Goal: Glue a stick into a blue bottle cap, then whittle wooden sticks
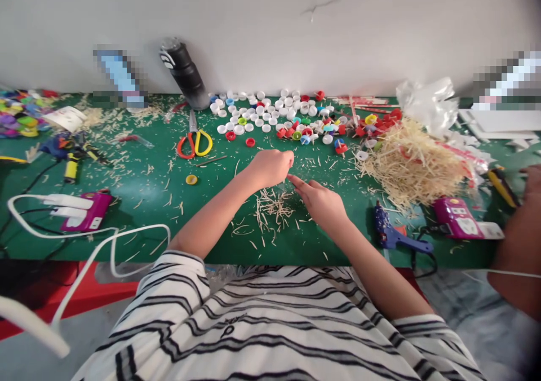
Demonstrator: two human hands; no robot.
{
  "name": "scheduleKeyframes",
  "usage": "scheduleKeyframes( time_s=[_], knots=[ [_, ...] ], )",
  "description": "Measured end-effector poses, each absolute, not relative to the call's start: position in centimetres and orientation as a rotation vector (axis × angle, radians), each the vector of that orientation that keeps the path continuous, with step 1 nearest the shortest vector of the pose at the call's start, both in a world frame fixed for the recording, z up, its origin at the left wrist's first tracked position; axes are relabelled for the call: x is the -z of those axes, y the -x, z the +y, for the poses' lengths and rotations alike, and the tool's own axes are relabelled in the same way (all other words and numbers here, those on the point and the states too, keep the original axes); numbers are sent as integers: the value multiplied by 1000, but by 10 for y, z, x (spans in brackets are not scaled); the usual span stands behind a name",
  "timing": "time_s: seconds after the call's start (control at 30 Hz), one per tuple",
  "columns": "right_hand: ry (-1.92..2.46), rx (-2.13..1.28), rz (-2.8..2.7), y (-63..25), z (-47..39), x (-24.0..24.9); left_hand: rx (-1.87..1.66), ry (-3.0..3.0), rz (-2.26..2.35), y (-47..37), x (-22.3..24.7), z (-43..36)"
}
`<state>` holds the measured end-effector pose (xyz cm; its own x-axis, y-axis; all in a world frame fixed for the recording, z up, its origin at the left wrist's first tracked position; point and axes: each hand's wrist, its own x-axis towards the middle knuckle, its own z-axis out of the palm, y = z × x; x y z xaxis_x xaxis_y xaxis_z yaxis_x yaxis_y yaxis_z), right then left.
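Over the middle of the green table, my left hand (274, 168) is closed, its fingers curled around something too small or hidden to make out. My right hand (323, 202) meets it from the right, thumb and forefinger pinched close to the left fingertips. What lies between the two hands cannot be seen clearly. Just below them is a small heap of short wooden splinters (274, 207). White, red and blue bottle caps (270, 113) are spread behind the hands, some with short sticks in them. A large pile of thin sticks (416, 164) lies to the right.
Scissors (194, 141), a yellow cap (191, 180) and a black bottle (186, 74) are on the left. A blue glue gun (397, 234) and purple power sockets (456, 217) (91, 212) sit near the front. Another person's arm (518, 234) is at the right edge.
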<state>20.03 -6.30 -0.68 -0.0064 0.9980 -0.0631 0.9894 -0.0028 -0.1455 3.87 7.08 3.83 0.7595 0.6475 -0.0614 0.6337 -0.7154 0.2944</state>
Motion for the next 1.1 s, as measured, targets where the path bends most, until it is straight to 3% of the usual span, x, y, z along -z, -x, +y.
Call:
scheduleKeyframes(
  time_s=[1.1],
  knots=[
    [2207, -391, -2174, -202, -71, 14, -213, -2437, 980, -27, -26, 91]
  ],
)
